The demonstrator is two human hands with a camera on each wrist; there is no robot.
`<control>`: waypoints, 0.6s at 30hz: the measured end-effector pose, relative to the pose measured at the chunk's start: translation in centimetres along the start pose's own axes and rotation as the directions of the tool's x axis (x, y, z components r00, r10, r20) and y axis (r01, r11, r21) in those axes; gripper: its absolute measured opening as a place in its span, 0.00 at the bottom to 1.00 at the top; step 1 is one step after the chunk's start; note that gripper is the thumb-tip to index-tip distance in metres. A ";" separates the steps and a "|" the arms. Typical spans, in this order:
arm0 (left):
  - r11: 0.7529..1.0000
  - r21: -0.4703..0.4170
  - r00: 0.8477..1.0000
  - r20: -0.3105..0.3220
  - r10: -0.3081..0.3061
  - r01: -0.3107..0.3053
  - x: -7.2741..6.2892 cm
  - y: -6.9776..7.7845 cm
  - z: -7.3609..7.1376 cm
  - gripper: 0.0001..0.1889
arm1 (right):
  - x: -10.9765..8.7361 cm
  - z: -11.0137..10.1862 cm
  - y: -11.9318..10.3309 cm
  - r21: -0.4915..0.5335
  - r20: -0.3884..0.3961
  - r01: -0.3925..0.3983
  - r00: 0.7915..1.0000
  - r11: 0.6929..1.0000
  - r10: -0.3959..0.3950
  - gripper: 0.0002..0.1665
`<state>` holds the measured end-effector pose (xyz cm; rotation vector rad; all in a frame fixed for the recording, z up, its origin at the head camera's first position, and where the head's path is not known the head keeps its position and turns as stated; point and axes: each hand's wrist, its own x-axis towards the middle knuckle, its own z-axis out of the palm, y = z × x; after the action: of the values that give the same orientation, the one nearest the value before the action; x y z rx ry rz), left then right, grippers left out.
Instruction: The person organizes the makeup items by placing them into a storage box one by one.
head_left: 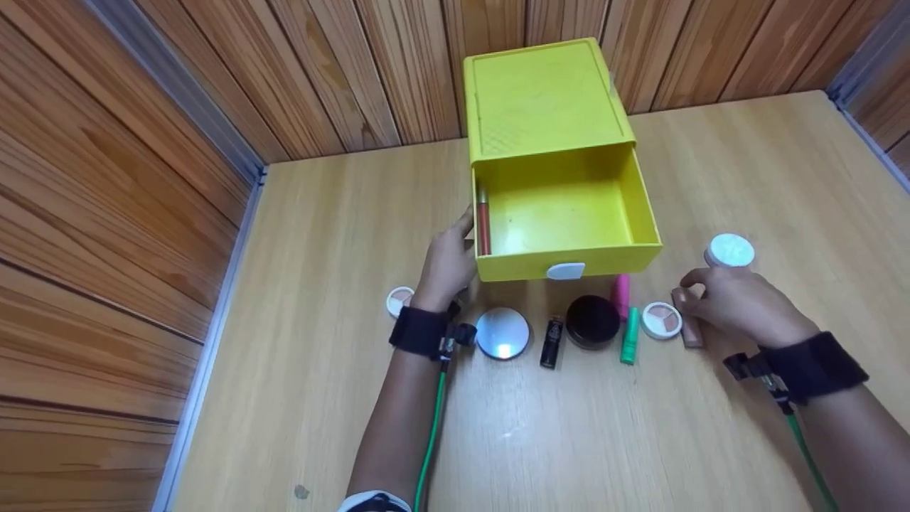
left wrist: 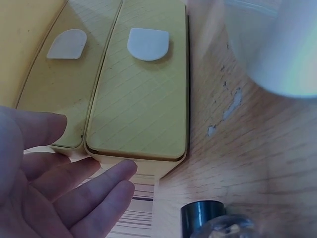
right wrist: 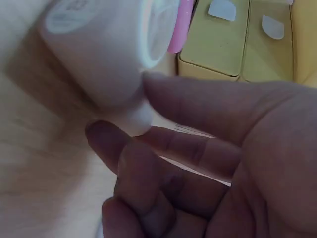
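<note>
- Pale wood-grain desk [head_left: 320, 398] beneath both sets of fingers, backed beyond them by brown wooden plank walls [head_left: 405, 64] with grey metal edging [head_left: 212, 320].
- Just right of the left fingers, a yellow plastic two-drawer box [head_left: 540, 99]; upper drawer [head_left: 569, 206] pulled out, with a white rounded tab handle [head_left: 566, 271] on the front.
- Left hand [head_left: 446, 263] beside the box's left side, fingers loosely extended, released, grasping nothing; cannot tell about contact with the box.
- Across the drawer wall from the left fingers, inside along that wall, a slim red tube with a paler end [head_left: 484, 226].
- Right hand [head_left: 746, 306] pinching the far end of a mauve-brown tube [head_left: 692, 334] between thumb and fingers; low over the desk, contact underneath hard to tell.
- Just beyond the right fingers, a white round lidded jar [head_left: 730, 250].
- Just left of the right fingers, a white round pot with a three-part powder pan [head_left: 662, 320]; farther left, a bright green tube [head_left: 630, 336] and a bright pink tube [head_left: 623, 293].
- Nearer the body than the left fingers and to their right, a shiny silver round compact [head_left: 502, 333], then a small black cylinder [head_left: 551, 343] and a black round jar [head_left: 593, 323].
- Left of and nearer than the left fingers, partly hidden by the wrist, another white round pot [head_left: 399, 301].
</note>
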<state>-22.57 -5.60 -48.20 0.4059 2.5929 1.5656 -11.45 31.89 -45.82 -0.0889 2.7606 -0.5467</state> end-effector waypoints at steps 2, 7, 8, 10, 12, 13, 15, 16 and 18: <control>1.000 -0.003 1.000 -0.006 0.005 -0.005 0.0 0.0 -0.2 0.33 | 0.4 -0.1 0.2 0.033 0.044 -0.020 0.999 0.999 0.018 0.21; 1.000 -0.018 1.000 -0.009 0.017 -0.018 -0.2 -0.2 -0.4 0.34 | 0.7 -0.6 0.3 0.038 0.084 -0.039 0.996 0.999 0.036 0.15; 1.000 -0.018 1.000 -0.011 0.021 -0.021 -0.3 -0.2 -0.4 0.34 | 0.6 -0.9 0.2 0.035 0.076 -0.039 0.996 0.999 0.037 0.15; 0.999 -0.029 1.000 -0.013 0.021 -0.022 -0.4 -0.2 -0.4 0.36 | 0.3 -1.6 -0.1 0.034 0.057 -0.029 0.998 0.999 0.027 0.14; 0.999 -0.036 1.000 -0.012 0.026 -0.027 -0.4 -0.1 -0.3 0.36 | -0.2 -2.7 -0.5 0.043 0.019 -0.022 1.000 0.999 0.021 0.15; 0.999 -0.030 1.000 -0.009 0.030 -0.030 -0.4 -0.1 -0.3 0.36 | -0.6 -3.3 -0.7 0.050 -0.003 -0.021 1.000 0.999 0.021 0.16; 0.999 -0.022 1.000 -0.002 0.030 -0.030 -0.3 -0.1 -0.1 0.36 | -1.3 -4.8 -1.2 0.057 -0.039 -0.018 0.999 0.998 0.020 0.17; 0.999 0.003 0.999 -0.004 0.034 -0.034 -0.3 -0.1 0.0 0.35 | -1.5 -5.5 -1.6 0.067 -0.056 -0.016 0.998 0.998 0.020 0.19; 0.999 0.030 0.999 -0.005 0.035 -0.035 -0.3 -0.2 0.2 0.34 | -2.1 -7.0 -2.4 0.081 -0.093 -0.016 0.995 0.997 0.023 0.23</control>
<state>-22.27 -5.62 -48.44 0.4531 2.6302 1.5421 -11.79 32.44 -38.12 -0.0176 2.8227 -0.6726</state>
